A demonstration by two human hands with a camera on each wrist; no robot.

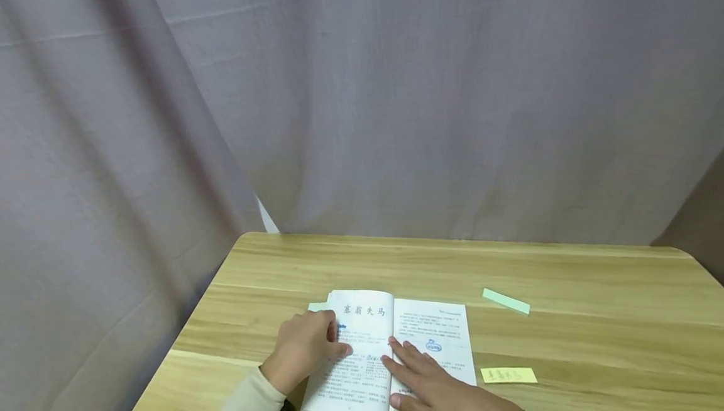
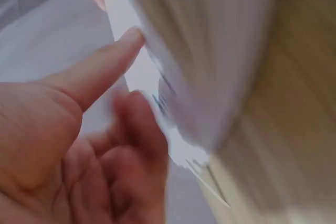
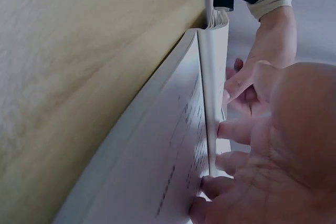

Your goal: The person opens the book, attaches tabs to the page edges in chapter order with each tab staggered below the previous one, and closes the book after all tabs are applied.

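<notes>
An open book [image 1: 370,326] with printed Chinese text lies at the table's near side, a large title across the top of its left page. At the left page's outer edge, my left hand [image 1: 305,342] touches the paper with its thumb and bent index finger, a gap between them. My right hand [image 1: 432,379] lies across the right page, fingers spread, fingertips resting at the gutter. The right wrist view has those fingers [image 3: 218,186] along the fold. A pale green strip [image 1: 318,306] sticks out past the book's upper left edge, beside my left hand.
On the wooden table [image 1: 283,260], right of the book, lie a green paper strip [image 1: 506,301] and a yellow strip [image 1: 509,375] with handwriting. A grey curtain [image 1: 396,97] hangs behind the table and along its left side.
</notes>
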